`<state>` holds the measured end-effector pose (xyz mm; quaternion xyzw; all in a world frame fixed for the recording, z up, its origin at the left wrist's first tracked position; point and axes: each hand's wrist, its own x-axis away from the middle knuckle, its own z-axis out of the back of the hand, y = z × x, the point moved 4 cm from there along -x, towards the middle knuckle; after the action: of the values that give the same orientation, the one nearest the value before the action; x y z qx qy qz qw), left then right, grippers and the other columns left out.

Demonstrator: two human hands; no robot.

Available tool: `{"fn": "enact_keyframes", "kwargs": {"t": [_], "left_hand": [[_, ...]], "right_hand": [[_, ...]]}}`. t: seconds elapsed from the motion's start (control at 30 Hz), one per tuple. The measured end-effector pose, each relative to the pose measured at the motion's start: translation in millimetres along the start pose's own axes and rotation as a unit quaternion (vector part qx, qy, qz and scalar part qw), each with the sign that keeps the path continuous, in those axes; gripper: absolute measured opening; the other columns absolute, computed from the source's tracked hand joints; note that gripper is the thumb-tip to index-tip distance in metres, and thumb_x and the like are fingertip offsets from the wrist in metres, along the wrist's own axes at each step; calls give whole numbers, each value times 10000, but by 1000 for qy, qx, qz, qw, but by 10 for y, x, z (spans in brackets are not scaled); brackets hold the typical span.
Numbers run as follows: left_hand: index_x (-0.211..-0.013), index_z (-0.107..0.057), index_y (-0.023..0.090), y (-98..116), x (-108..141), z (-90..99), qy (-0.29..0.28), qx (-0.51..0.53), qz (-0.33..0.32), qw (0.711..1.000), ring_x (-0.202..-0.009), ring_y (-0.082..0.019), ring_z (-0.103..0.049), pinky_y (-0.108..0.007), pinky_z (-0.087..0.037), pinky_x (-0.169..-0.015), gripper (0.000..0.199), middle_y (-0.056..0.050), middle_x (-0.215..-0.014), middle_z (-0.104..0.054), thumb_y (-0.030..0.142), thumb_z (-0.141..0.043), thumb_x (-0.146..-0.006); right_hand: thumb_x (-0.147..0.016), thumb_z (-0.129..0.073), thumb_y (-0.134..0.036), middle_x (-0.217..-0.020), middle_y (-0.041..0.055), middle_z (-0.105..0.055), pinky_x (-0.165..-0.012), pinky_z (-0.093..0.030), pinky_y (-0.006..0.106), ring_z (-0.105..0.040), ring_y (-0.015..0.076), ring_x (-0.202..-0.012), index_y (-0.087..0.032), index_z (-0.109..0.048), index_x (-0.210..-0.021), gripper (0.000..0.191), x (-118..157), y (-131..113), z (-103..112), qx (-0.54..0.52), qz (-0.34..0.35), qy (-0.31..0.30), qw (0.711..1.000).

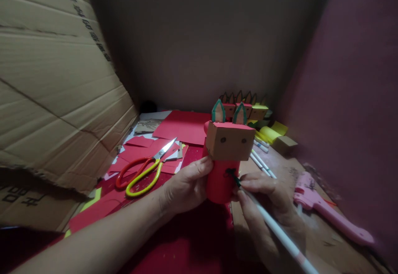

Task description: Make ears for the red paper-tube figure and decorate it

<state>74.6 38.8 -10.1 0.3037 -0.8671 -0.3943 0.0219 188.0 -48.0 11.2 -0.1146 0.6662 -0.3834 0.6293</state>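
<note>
My left hand (192,183) is closed around the side of a red paper-tube animal figure (219,187), holding it upright. The figure has a boxy cardboard head (233,143) with two drawn dots on its front and pointed ears edged in green. Between the fingers of my right hand (267,203) is a white marker (276,228) with a dark green tip. That tip meets the red tube just below the head, where a small dark mark (230,172) shows. The far side of the tube and some left fingers are hidden.
Scissors (149,170) with red and yellow handles lie on red paper scraps at left. A pink glue gun (329,214) rests at right. Behind stand several similar figures (258,110), with more markers (261,164) nearby. A cardboard sheet (56,79) walls the left.
</note>
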Motion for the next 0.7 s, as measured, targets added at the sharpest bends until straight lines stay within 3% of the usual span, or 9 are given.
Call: {"fn": "enact_keyframes", "kwargs": {"t": [0.27, 0.7], "left_hand": [[-1091, -634, 142, 3, -7, 0, 35, -4, -10, 999, -979, -204, -605, -298, -452, -891, 347, -95, -1037, -669, 353, -635, -816], [-1094, -626, 156, 10, -11, -22, 27, -15, -13, 999, -970, -210, -611, -301, -441, -880, 332, -93, -1034, -669, 349, -621, -824]], "right_hand": [[-815, -531, -16, -973, 23, -598, -825, -488, 292, -601, 149, -933, -230, -525, -978, 269, 25, -2, -20, 18, -6, -14, 1000], [-835, -512, -40, -920, 33, -575, -788, -501, 332, -595, 169, -908, -227, -509, -974, 233, 37, 25, -54, 23, 4, -23, 999]]}}
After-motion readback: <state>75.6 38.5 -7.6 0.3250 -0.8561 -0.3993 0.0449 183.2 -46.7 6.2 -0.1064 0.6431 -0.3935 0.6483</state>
